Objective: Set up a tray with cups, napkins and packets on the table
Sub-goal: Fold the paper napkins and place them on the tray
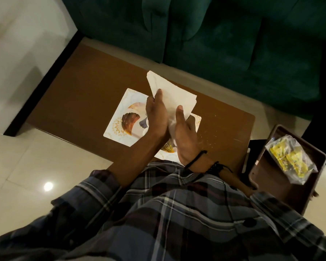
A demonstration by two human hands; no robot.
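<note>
Green sofa (233,34); glossy tiled floor (26,157)

Soft matt white paper napkins (172,95), smooth brown wooden table (87,87) with a dull sheen, glossy printed tray (120,117), crinkly clear plastic bag (290,159), velvety green cloth sofa (233,34), woven plaid cloth shirt (177,213), glossy pale floor tiles (36,166)
</note>
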